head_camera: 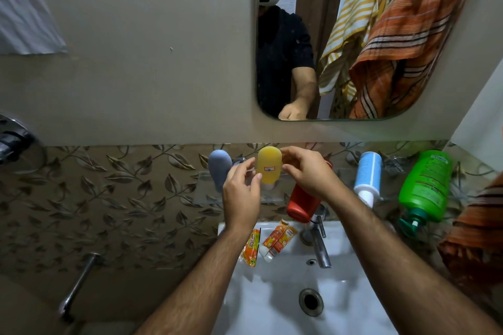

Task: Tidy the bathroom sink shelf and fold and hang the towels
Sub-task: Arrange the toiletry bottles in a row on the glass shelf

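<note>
A yellow bottle (269, 166) stands on the glass shelf (204, 193) above the sink. My left hand (242, 193) touches its left side with fingertips and thumb. My right hand (307, 171) curls round its right side. A grey-blue bottle (219, 168) stands just left of it. A red bottle (302, 204) lies tipped under my right hand. Further right on the shelf are a white-and-blue bottle (367, 177) and a green pump bottle (424, 187). An orange striped towel (479, 231) hangs at the right edge.
Two orange toothpaste tubes (272, 239) lie on the white sink's (272, 294) back rim beside the chrome tap (319, 242). The mirror (424, 100) reflects a yellow striped towel and an orange one. A white cloth (24, 13) hangs at top left.
</note>
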A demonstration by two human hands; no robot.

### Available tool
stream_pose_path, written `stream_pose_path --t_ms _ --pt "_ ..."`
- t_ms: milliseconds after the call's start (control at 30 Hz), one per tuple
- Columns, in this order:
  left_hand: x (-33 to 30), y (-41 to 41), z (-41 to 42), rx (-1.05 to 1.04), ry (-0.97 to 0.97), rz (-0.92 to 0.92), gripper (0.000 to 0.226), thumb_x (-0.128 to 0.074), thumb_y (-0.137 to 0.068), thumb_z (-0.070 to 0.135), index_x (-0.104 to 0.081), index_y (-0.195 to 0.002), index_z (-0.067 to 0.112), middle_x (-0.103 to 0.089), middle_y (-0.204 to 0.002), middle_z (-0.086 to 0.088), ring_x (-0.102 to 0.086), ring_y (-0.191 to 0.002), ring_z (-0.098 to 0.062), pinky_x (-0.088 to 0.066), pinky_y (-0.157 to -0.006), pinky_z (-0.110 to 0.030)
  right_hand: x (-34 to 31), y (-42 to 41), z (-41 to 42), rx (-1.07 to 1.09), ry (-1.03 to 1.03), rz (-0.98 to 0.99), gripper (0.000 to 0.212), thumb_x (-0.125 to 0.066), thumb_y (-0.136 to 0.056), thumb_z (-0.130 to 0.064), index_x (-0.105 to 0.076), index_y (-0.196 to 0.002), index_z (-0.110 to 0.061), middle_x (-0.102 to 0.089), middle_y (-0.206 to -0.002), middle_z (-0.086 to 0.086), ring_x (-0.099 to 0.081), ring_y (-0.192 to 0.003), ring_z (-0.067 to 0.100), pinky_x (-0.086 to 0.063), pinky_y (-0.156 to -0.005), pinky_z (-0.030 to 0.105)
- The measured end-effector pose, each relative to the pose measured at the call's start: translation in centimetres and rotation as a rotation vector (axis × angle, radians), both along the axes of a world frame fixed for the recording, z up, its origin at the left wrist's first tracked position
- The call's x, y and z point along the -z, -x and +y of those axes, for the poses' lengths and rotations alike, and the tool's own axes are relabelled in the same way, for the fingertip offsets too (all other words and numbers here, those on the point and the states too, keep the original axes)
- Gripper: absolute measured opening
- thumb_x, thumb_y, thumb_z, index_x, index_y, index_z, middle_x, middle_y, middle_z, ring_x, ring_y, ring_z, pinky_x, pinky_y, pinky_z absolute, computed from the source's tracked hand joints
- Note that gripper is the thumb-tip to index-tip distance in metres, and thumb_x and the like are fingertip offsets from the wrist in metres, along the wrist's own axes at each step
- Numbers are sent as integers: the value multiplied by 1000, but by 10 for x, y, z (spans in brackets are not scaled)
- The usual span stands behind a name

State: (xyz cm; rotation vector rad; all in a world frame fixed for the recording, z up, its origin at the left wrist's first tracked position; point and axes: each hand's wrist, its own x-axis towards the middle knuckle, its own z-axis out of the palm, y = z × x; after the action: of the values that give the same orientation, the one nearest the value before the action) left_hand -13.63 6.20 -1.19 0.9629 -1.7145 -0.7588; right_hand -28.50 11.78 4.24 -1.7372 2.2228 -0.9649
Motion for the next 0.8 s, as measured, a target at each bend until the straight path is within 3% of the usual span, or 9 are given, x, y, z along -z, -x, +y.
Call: stream_pose_path --t_ms 133,267,367,467,667,800 --pt "7 -8 0 109 260 -69 30 -65 -88 2 -67 -115 15 -66 -111 2 -58 -100 -3 -47 -85 -9 -7 10 16 82 33 176 44 -57 -89 -1 -60 -130 -16 -64 -126 6 -59 -115 21 -48 -100 37" --pt "18 -9 2 238 439 -326 35 -70 -81 -3 -70 -110 15 -68 -106 1 -61 -99 -14 -51 -83 -24 -8 19 33 66 -212 416 42 -64 -88 -11 -59 -128 -21 -58 -132 3 -53 -119 24 -48 -99 41" --pt "24 -8 4 275 566 -486 43 -76 -77 4 -67 -117 17 -67 -109 1 -60 -97 -19 -54 -75 -32 0 23 38 16 -346 501 54 -74 -81 -14 -54 -131 -23 -53 -137 4 -49 -125 25 -47 -102 44" --pt "27 -2 10 298 555 -601 55 -77 -78 23 -57 -130 23 -62 -120 1 -57 -104 -20 -50 -79 -38 5 24 44 -6 -364 479 68 -78 -78 -11 -49 -139 -22 -46 -146 4 -43 -134 25 -38 -111 42" --pt "28 11 19 272 564 -537 58 -85 -69 29 -64 -123 26 -68 -116 5 -62 -98 -21 -45 -73 -35 9 23 52 -58 -369 454 77 -78 -79 -14 -39 -146 -21 -34 -154 3 -38 -139 24 -36 -111 40" --pt "20 14 23 300 548 -404 55 -83 -72 21 -65 -124 23 -68 -122 3 -62 -104 -21 -48 -83 -38 12 40 56 -109 -345 367 82 -76 -81 -11 -34 -150 -24 -29 -160 2 -35 -143 25 -34 -115 44"
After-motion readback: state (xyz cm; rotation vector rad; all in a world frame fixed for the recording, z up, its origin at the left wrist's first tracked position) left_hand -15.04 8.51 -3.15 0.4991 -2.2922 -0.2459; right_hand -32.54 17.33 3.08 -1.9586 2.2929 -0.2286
